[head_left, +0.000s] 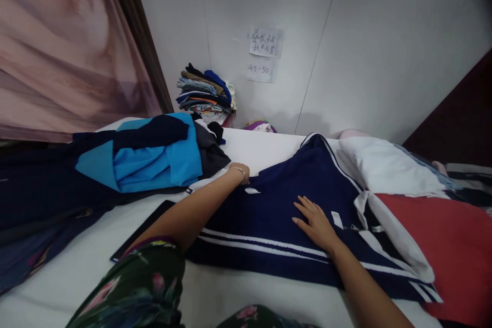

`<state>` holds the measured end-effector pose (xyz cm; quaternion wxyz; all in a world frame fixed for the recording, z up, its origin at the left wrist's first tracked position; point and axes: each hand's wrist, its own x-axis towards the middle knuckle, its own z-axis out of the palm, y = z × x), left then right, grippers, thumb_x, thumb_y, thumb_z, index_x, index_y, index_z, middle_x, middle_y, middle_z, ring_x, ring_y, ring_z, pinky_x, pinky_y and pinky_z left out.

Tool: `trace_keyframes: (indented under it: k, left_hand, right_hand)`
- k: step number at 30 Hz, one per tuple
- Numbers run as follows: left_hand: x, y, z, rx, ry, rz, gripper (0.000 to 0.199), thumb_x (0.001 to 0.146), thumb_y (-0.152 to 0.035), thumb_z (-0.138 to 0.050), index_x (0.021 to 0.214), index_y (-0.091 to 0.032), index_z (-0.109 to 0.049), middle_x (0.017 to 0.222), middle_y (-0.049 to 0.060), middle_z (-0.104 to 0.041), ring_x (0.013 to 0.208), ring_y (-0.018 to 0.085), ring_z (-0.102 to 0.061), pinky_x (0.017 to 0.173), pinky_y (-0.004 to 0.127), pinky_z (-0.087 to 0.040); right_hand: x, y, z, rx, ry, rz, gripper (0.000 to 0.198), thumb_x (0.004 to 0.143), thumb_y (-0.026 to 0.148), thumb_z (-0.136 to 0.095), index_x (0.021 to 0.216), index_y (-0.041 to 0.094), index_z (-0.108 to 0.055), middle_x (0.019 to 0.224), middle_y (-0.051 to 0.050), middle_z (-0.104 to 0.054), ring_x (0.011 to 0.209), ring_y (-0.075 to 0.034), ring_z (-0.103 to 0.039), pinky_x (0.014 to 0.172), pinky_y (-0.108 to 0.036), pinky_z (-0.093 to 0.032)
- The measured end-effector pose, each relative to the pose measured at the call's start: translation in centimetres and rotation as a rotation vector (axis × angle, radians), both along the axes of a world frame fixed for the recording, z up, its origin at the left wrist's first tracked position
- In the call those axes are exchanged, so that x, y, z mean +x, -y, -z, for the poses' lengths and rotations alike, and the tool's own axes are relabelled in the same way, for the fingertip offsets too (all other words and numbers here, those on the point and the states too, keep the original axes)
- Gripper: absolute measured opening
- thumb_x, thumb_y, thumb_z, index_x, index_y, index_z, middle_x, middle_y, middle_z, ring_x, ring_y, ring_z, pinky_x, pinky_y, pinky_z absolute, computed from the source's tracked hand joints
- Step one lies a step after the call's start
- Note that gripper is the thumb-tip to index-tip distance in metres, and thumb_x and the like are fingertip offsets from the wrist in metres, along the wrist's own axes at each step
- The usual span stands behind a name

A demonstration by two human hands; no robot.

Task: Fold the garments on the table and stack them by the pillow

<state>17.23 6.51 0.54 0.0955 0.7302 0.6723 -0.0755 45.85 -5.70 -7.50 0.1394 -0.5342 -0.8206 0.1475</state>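
Note:
A navy jacket (277,189) with white double stripes lies spread on the white table, its hood or collar with white lining (400,236) turned toward the right. My left hand (240,172), with a bracelet at the wrist, is closed at the jacket's far left edge; its fingertips are partly hidden. Flat on the middle of the jacket rests my right hand (314,220), fingers spread and holding nothing. A small white label (337,219) shows just right of it, and another white tag (252,190) lies below my left hand.
Blue and dark garments (154,159) are heaped at the left. On the right lie a red garment (442,246) and a white one (388,164). A stack of folded clothes (205,95) stands by the wall, near handwritten paper signs (265,42). A pink curtain (73,41) hangs at the left.

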Motion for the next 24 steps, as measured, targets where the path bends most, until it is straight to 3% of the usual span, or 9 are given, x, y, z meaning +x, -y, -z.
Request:
trace_keyframes:
  k: [4, 7, 9, 13, 17, 24]
  left_hand:
    - [-0.9, -1.7, -2.2, 0.103, -0.057, -0.021, 0.028, 0.076, -0.037, -0.065, 0.095, -0.017, -0.072, 0.101, 0.015, -0.071, 0.099, 0.029, -0.065, 0.084, 0.036, -0.049]
    - [-4.2, -3.2, -4.1, 0.277, -0.087, -0.093, 0.033, 0.088, -0.031, -0.048, 0.111, -0.014, -0.065, 0.118, 0.019, -0.062, 0.110, 0.031, -0.059, 0.088, 0.039, -0.046]
    - [-6.6, -4.0, -4.5, 0.367, -0.101, -0.184, 0.037, 0.092, -0.028, -0.038, 0.118, -0.013, -0.060, 0.123, 0.020, -0.058, 0.111, 0.031, -0.058, 0.085, 0.039, -0.047]
    - [-9.2, -4.7, -2.2, 0.386, -0.093, -0.287, 0.031, 0.090, -0.025, -0.042, 0.109, -0.013, -0.063, 0.117, 0.017, -0.059, 0.101, 0.027, -0.062, 0.077, 0.033, -0.048]
    - [-8.7, -4.8, 1.0, 0.400, -0.079, -0.275, 0.030, 0.089, -0.024, -0.041, 0.106, -0.014, -0.063, 0.117, 0.014, -0.059, 0.100, 0.025, -0.061, 0.077, 0.032, -0.045]
    - [-7.9, -3.9, 4.3, 0.484, -0.093, -0.211, 0.036, 0.089, -0.013, -0.032, 0.108, -0.013, -0.062, 0.116, 0.016, -0.058, 0.106, 0.027, -0.053, 0.084, 0.038, -0.036]
  right_hand:
    - [0.0, 0.0, -0.1, -0.016, -0.011, 0.001, 0.054, 0.091, 0.053, -0.044, 0.136, 0.025, -0.049, 0.151, -0.007, -0.034, 0.141, -0.027, -0.024, 0.113, -0.051, -0.021]
    - [0.0, 0.0, -0.3, -0.025, -0.018, -0.001, 0.055, 0.090, 0.054, -0.044, 0.136, 0.024, -0.049, 0.151, -0.007, -0.034, 0.142, -0.026, -0.024, 0.114, -0.051, -0.021]
    - [-0.1, 0.0, -0.4, -0.030, -0.021, 0.001, 0.056, 0.090, 0.054, -0.044, 0.136, 0.024, -0.049, 0.151, -0.008, -0.033, 0.142, -0.026, -0.024, 0.114, -0.050, -0.020]
    - [-0.1, 0.0, -0.5, -0.037, -0.021, 0.009, 0.056, 0.090, 0.055, -0.043, 0.137, 0.025, -0.049, 0.151, -0.006, -0.033, 0.142, -0.026, -0.024, 0.114, -0.050, -0.020]
    - [-0.1, -0.1, -0.4, -0.031, -0.025, 0.004, 0.055, 0.090, 0.054, -0.044, 0.137, 0.026, -0.049, 0.151, -0.006, -0.034, 0.142, -0.026, -0.024, 0.114, -0.050, -0.021]
    - [-0.3, 0.0, -0.2, -0.066, -0.041, 0.026, 0.055, 0.088, 0.052, -0.048, 0.136, 0.024, -0.050, 0.151, -0.007, -0.034, 0.142, -0.027, -0.024, 0.114, -0.051, -0.020]
